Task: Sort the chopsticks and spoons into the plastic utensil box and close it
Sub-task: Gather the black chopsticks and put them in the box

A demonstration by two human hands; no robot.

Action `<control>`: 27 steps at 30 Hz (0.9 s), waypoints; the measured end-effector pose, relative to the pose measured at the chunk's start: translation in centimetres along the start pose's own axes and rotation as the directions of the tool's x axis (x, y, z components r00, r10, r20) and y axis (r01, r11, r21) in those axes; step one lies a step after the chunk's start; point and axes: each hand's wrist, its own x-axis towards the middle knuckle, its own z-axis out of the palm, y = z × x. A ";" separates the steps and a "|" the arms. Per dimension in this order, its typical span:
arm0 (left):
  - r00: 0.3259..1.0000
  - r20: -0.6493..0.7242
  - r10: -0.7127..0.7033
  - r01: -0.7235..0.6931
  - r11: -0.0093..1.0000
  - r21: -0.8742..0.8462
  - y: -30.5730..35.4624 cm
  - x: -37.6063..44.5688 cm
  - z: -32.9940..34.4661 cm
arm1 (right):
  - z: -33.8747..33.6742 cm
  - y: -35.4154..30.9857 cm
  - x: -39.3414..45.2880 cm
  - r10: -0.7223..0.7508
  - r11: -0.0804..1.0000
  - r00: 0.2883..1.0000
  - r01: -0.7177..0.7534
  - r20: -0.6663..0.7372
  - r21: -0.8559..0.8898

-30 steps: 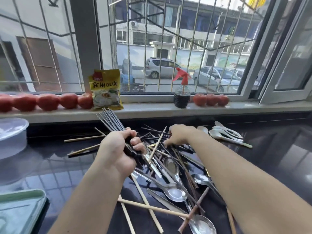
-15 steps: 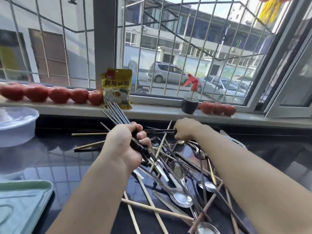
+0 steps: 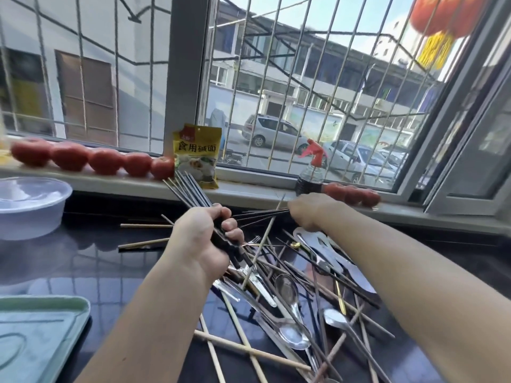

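Note:
My left hand (image 3: 203, 239) is shut on a bundle of dark chopsticks (image 3: 190, 189) that fans up toward the windowsill. My right hand (image 3: 311, 210) is closed on the ends of a few more dark chopsticks (image 3: 260, 215) that stretch level between the two hands. Below them a jumbled pile of metal spoons (image 3: 287, 288), wooden chopsticks (image 3: 249, 351) and dark chopsticks covers the black counter. White plastic spoons (image 3: 331, 252) lie under my right forearm. A pale green plastic box part (image 3: 38, 335) shows at the lower left.
A clear lidded round container (image 3: 30, 205) stands at the left. Tomatoes (image 3: 105, 161), a yellow food packet (image 3: 197, 153) and a red-topped spray bottle (image 3: 311, 172) line the windowsill. Two wooden chopsticks (image 3: 143, 234) lie apart on the counter's left.
The view has tilted upward. My right hand has risen from the pile, drawing a few dark chopsticks up and to the right. My left hand keeps its bundle.

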 end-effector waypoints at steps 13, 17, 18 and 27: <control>1.000 -0.020 -0.017 0.017 1.000 -0.009 0.1 -0.8 0.5 | -2.3 7.8 -6.2 0.125 0.991 0.981 -0.129 -0.149 -0.020; 0.999 -0.014 -0.052 0.052 0.999 -0.009 0.1 -0.6 0.4 | -3.0 8.0 -6.2 0.231 0.969 0.935 -0.246 -0.268 -0.023; 0.998 -0.017 -0.057 0.057 0.998 -0.011 0.1 -0.4 0.3 | -3.0 8.1 -6.1 0.274 0.958 0.908 -0.287 -0.319 0.007; 0.999 0.051 0.002 -0.012 0.979 0.202 0.0 -1.8 0.8 | -7.8 3.7 -5.4 0.542 -0.022 0.840 -0.022 0.030 1.000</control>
